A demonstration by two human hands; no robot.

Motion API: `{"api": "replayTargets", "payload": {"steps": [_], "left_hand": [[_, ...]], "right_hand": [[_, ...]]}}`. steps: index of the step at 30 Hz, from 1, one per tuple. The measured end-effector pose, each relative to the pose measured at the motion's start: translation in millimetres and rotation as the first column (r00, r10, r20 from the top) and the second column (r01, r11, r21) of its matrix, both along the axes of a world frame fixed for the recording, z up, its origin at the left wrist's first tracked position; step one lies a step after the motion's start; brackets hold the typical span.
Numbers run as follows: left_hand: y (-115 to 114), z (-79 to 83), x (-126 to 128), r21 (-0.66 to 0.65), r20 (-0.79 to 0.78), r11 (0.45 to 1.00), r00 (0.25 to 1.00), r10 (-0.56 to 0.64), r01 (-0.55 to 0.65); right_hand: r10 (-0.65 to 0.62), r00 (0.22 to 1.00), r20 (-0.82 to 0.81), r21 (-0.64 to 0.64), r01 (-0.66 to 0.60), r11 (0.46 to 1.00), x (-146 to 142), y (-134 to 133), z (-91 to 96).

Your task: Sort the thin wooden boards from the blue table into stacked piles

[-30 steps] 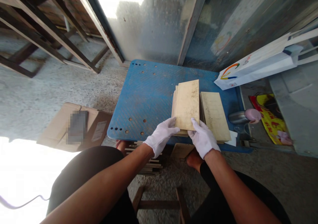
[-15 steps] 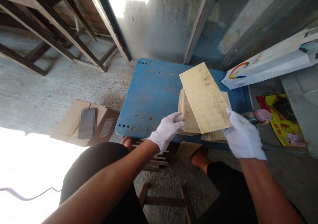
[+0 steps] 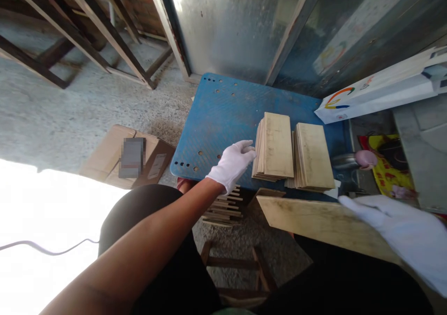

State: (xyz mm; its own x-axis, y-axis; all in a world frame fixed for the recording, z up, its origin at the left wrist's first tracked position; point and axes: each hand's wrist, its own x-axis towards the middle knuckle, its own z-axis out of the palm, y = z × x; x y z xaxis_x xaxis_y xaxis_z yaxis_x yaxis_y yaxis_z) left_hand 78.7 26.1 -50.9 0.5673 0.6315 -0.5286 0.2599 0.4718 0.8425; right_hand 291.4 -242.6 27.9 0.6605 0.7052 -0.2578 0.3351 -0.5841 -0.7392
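1. gripping a wooden board (image 3: pixel 314 219) in the right hand (image 3: pixel 394 231), off the near edge of the counter (image 3: pixel 223 114), tilted, probably for clearance.
2. holding the left hand (image 3: pixel 235 163) over the counter, grip loosely parted and unfilled, just beside the left stack (image 3: pixel 278 145).
3. noting the right stack (image 3: pixel 316 154) alongside on the counter, probably separated to avoid mixing.

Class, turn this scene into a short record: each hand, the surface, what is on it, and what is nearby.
Left hand: white-gloved, beside the left stack; contact unclear
Right hand: white-gloved, holding one thin board
Surface: blue table
On it: left stack and right stack of boards, side by side
Nearby: cardboard box, left of table
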Motion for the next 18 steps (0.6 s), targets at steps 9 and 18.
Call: {"api": "replayTargets", "payload": {"steps": [9,18], "left_hand": [[-9.6,3.0,5.1,0.226,-0.174,0.957,0.974,-0.144,0.182],[-12.2,2.5,1.9,0.311,-0.254,0.903,0.941,-0.223,0.298]], "right_hand": [[0.845,0.487,0.219,-0.786,-0.424,0.449,-95.7,66.3,-83.5],[0.887,0.459,0.043,-0.769,-0.552,0.323,-120.2,101.2,-149.4]]}}
